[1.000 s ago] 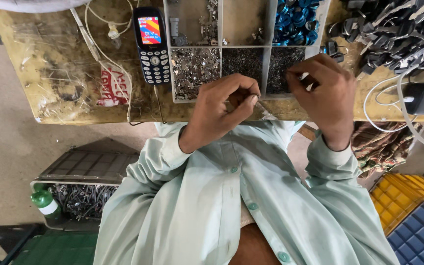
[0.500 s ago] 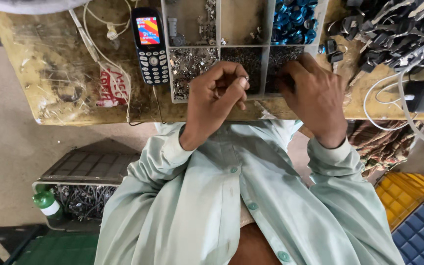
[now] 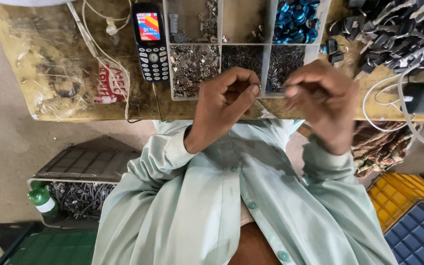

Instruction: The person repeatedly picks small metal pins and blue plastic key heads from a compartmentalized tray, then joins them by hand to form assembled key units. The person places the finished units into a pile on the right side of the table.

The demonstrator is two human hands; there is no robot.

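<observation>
Compartment tray (image 3: 220, 47) sits on the workbench (image 3: 50, 59), keypad phone (image 3: 150, 41) just left of it. Pile of clips (image 3: 398, 32) to its right. Both hands, left hand (image 3: 226, 100) and right hand (image 3: 320, 98), hover at the tray's near edge.

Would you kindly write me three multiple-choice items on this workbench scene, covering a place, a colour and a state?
1. Where does the mobile phone lie?
A. left of the parts tray
B. inside it
C. on the floor

2. What colour are the parts in the tray's top right compartment?
A. red
B. blue
C. yellow

3. How is the phone's screen?
A. dark
B. cracked
C. lit

Answers: 1 A, it rests on the bench beside the tray's left wall. 2 B, a heap of shiny blue pieces fills it. 3 C, the screen glows in bright colours.
</observation>
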